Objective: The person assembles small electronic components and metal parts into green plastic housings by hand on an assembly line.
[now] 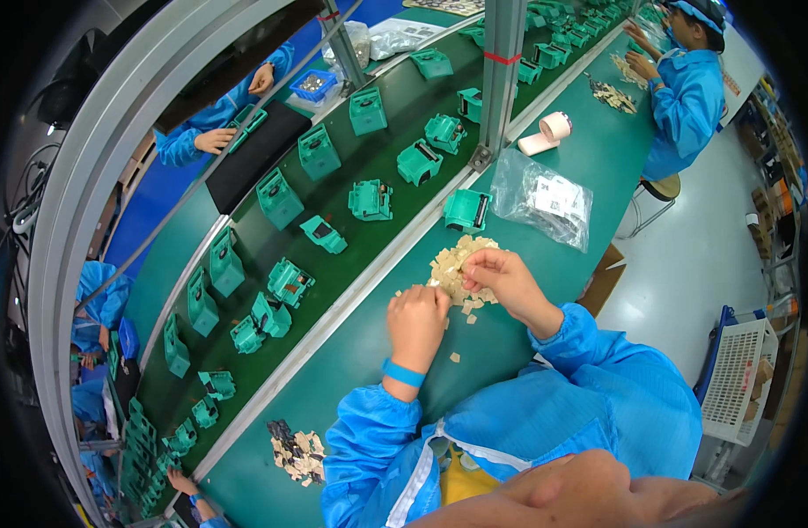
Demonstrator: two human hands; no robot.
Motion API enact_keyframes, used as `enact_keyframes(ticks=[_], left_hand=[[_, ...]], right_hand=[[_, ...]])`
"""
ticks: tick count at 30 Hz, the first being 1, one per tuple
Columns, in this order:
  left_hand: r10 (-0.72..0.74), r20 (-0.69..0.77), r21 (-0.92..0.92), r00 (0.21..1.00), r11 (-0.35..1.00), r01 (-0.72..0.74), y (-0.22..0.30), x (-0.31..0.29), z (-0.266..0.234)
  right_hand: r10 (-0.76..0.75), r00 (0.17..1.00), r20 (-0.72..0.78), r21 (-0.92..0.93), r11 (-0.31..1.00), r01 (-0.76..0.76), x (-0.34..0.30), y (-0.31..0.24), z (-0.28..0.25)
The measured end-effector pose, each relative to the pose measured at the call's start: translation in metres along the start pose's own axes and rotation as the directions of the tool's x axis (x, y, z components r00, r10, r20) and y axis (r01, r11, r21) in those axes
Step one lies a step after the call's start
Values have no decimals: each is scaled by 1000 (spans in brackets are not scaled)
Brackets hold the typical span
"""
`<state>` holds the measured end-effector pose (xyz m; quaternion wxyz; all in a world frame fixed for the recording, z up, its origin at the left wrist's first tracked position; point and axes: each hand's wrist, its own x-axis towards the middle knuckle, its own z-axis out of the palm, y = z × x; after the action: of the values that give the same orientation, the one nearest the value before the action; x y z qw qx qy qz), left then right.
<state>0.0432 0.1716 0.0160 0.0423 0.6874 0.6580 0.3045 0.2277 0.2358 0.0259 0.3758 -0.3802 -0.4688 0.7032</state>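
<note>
Bringing thumb and forefinger together, the right hand (508, 280) is poised at the pile of small beige flat pieces (448, 268); whether one is gripped cannot be told. The left hand (418, 324) is curled closed beside the pile's left edge, its fingertips hidden. The pieces, heaped loosely on the green tabletop (364, 356), are judged light, thin and perhaps brittle, best pinched singly by opposite edges. Just beyond, a green plastic housing (466, 211) and a clear plastic bag (520, 195) could be brushed. Farther out, the conveyor belt (351, 266) is bordered by a metal rail (334, 336).
</note>
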Motion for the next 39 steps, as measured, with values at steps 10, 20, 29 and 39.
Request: enact_keyframes(ticks=[10, 20, 29, 39], left_hand=[[84, -68, -357, 994, 928, -103, 3, -9, -3], [-240, 389, -712, 890, 535, 455, -1, -12, -9], [-246, 318, -741, 916, 539, 401, 1, -15, -11], [-124, 117, -605, 985, 778, 170, 7, -15, -20]], right_hand=[[-177, 981, 84, -444, 875, 196, -7, 6, 6], [13, 984, 176, -191, 981, 21, -6, -17, 15], [-378, 832, 406, -722, 425, 546, 1, -26, 20], [-323, 806, 497, -728, 350, 589, 5, -34, 18]])
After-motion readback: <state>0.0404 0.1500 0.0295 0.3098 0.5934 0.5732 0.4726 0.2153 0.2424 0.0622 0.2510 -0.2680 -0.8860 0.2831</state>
